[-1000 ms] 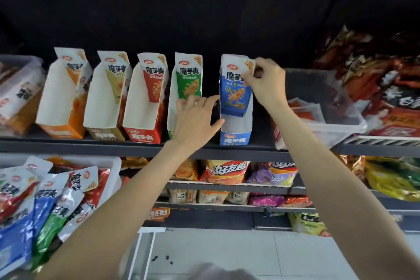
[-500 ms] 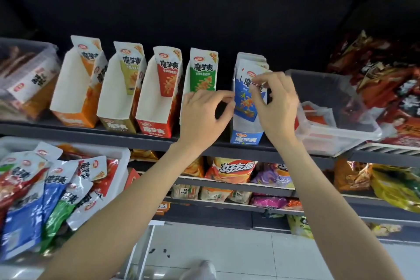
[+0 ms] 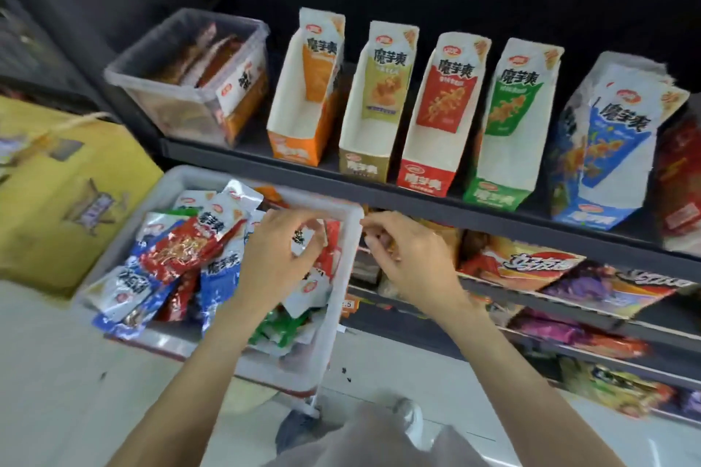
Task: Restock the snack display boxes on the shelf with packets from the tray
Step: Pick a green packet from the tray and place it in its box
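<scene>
Five snack display boxes stand on the upper shelf: orange (image 3: 294, 152), olive (image 3: 362, 169), red (image 3: 425, 180), green (image 3: 493, 195) and blue (image 3: 586, 218). The blue box is stuffed with packets; the other boxes show one packet each at the back. Below them the white tray (image 3: 343, 277) holds several mixed packets (image 3: 178, 250) in red, blue and green. My left hand (image 3: 273, 265) is inside the tray and pinches a white-topped red packet (image 3: 305, 239). My right hand (image 3: 411, 262) hovers just right of the tray rim, fingers loosely curled, nothing seen in them.
A clear bin (image 3: 151, 87) with dark packets sits left of the orange box. A yellow carton (image 3: 68, 193) stands left of the tray. Chip bags (image 3: 531, 263) fill the lower shelves. Red bags (image 3: 679, 182) crowd the blue box's right side.
Both hands left the blue box on the shelf and dropped to the tray. My left hand now holds a packet there; the view tilted down and left.
</scene>
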A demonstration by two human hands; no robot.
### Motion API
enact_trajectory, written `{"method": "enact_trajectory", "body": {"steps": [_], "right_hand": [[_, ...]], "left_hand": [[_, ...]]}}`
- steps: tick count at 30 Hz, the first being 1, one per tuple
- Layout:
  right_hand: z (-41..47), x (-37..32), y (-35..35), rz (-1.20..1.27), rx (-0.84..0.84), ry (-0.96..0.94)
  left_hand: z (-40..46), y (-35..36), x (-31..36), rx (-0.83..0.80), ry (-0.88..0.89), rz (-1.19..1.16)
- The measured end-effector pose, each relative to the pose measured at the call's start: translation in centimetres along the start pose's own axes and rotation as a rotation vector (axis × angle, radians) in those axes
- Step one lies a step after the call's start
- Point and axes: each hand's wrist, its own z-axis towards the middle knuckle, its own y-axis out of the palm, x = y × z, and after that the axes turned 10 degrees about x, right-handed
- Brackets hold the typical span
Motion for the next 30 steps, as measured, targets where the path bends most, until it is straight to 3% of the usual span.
{"method": "enact_trajectory", "body": {"steps": [4, 7, 12, 18, 21, 25, 27, 30], "right_hand": [[0.2, -1.6, 6.3, -0.004, -0.238, 0.148], [0.3, -2.7, 9.9, -0.133, -0.38, 0.222], [0.8, -4.4, 13.2, -0.357, -0.437, 0.298], [2.3, -5.6, 11.1, -0.247, -0.228, 0.47], [3.4, -6.4, 8.2, 0.17, -0.124, 0.703], [4.2, -7.1, 5.3, 0.809, -0.068, 0.977], [4.1, -6.5, 4.4, 0.791, 0.018, 0.957], [3.6, -4.8, 3.6, 0.412, 0.04, 0.789]], "left_hand": [[-0.4, -2.2, -7.7, -0.179, -0.041, 0.272], [-0.7, -2.8, -11.0, -0.332, -0.01, 0.35], [-1.2, -2.7, -11.9, -0.313, 0.065, 0.343], [-1.2, -3.4, -10.3, -0.305, 0.103, 0.144], [-1.2, -3.8, -7.4, -0.35, 0.1, 0.018], [-0.3, -4.0, -5.6, -0.211, 0.057, -0.121], [0.2, -4.1, -5.1, -0.236, -0.148, -0.299], [0.6, -4.0, -4.2, -0.287, -0.293, -0.459]]}}
